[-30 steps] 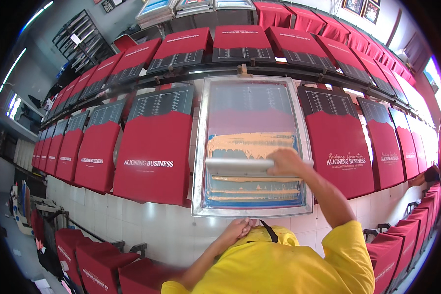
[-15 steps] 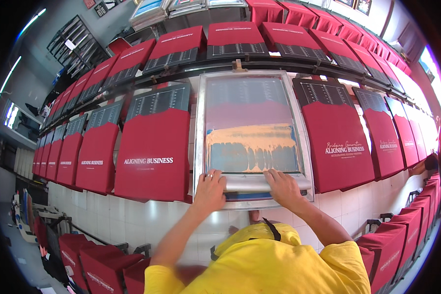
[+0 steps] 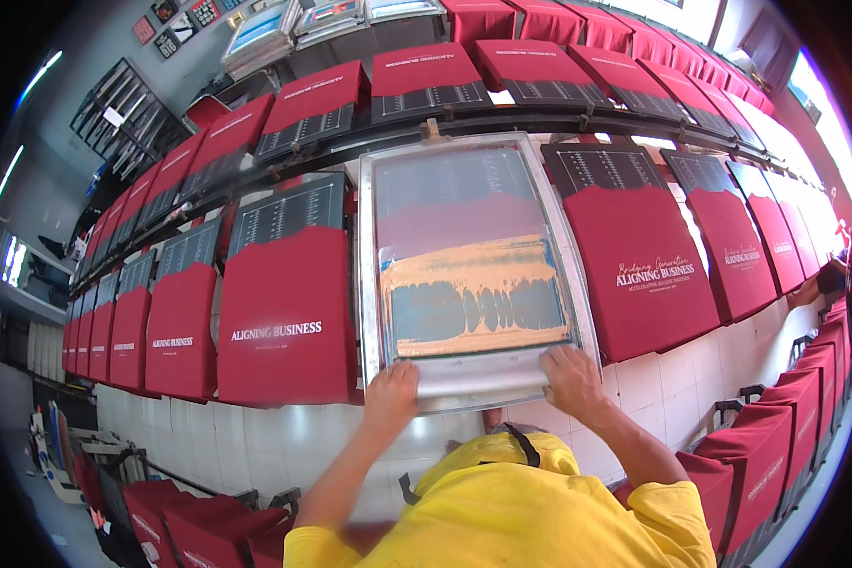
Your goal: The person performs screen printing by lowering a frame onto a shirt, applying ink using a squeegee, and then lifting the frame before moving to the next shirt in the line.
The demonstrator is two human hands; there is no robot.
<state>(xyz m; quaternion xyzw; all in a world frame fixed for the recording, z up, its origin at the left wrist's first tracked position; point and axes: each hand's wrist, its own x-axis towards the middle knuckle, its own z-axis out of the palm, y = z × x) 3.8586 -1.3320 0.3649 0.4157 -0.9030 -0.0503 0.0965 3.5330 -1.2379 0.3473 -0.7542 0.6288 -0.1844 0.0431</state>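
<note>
A silk-screen printing frame (image 3: 370, 227) with silver metal edges lies in front of me over a red fabric piece on a dark board. Through its mesh, peach-coloured ink (image 3: 473, 260) shows as a band with streaks below it. A silver squeegee (image 3: 478, 379) rests across the frame's near end. My left hand (image 3: 391, 393) is closed on the frame's near left corner, beside the squeegee's end. At the near right corner my right hand (image 3: 571, 379) is closed likewise. Fingertips of both hands are partly hidden.
Red fabric pieces on boards flank the frame, with white-printed ones at left (image 3: 289, 322) and right (image 3: 653, 265). A dark rail (image 3: 331, 151) runs behind. More red-covered boards (image 3: 781, 445) stand behind me on both sides. Stacked frames (image 3: 260, 38) sit far back. Another person's arm (image 3: 809, 289) shows at far right.
My hands have moved from the squeegee's top out to the frame's near corners. The squeegee lies lower and flatter, and an ink strip shows along the mesh's near edge. The view has tilted.
</note>
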